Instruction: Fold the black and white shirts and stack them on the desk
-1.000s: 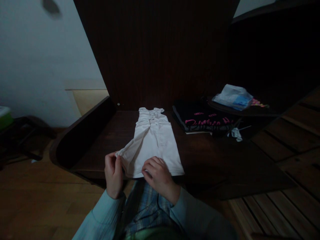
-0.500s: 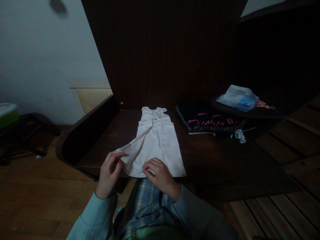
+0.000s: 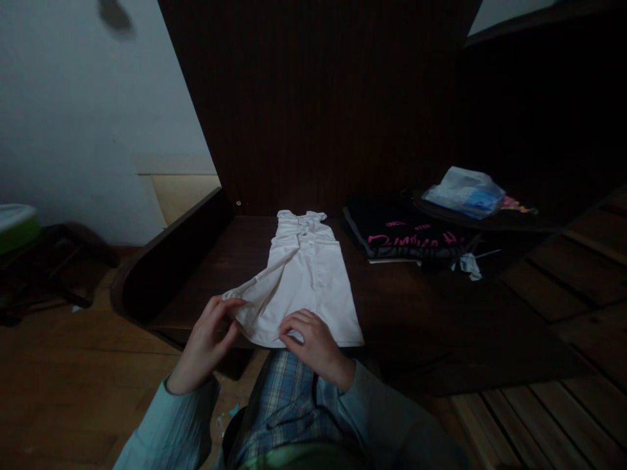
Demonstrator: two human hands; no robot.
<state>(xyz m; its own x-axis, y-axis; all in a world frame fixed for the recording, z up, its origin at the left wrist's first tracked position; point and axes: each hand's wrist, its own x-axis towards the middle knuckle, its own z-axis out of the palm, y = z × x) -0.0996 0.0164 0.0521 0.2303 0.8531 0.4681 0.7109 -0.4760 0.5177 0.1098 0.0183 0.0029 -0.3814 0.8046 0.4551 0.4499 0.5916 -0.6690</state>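
My left hand reaches forward, thumb and fingertips pinched together. My right hand lies palm down, fingers curled, both forearms angling inward.

White garment, dark wooden table

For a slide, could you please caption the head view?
Left hand and right hand grip white garment on dark table.

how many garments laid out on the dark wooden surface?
2. The white garment is spread out in the middle; the black folded garment with pink print is to its right, by the back panel. The dark area at right may hide more.
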